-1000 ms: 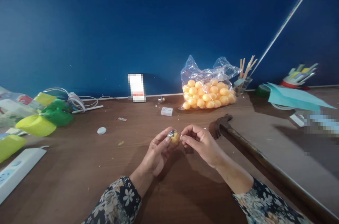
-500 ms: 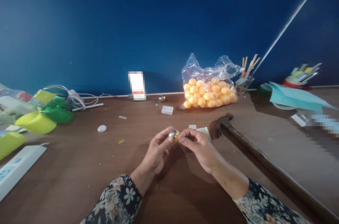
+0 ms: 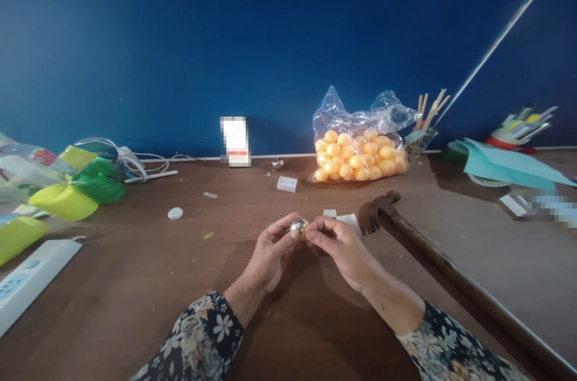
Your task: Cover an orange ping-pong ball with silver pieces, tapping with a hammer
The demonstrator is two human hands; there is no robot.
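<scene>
My left hand (image 3: 270, 252) pinches a small orange ball (image 3: 299, 227) with a shiny silver cap on top, just above the brown table (image 3: 148, 285). My right hand (image 3: 340, 244) meets it from the right, its fingertips closed against the same ball. Both hands hover at the table's middle. A clear plastic bag (image 3: 358, 143) full of several orange balls stands behind them against the blue wall. White paper pieces (image 3: 347, 220) lie just beyond my right hand.
A hammer (image 3: 433, 255) lies diagonally to the right. A small white box (image 3: 287, 184), a silver bell-like piece (image 3: 277, 163), a white cap (image 3: 175, 213), green and yellow bags (image 3: 76, 195), cables (image 3: 135, 167) and a power strip (image 3: 31, 276) lie left. Teal paper (image 3: 500, 166) and a pen cup (image 3: 518, 128) sit right.
The hands stay closed on the ball, the right fingers closing tighter onto it. The whole view shifted slightly, so everything on the table sits a bit higher in the picture.
</scene>
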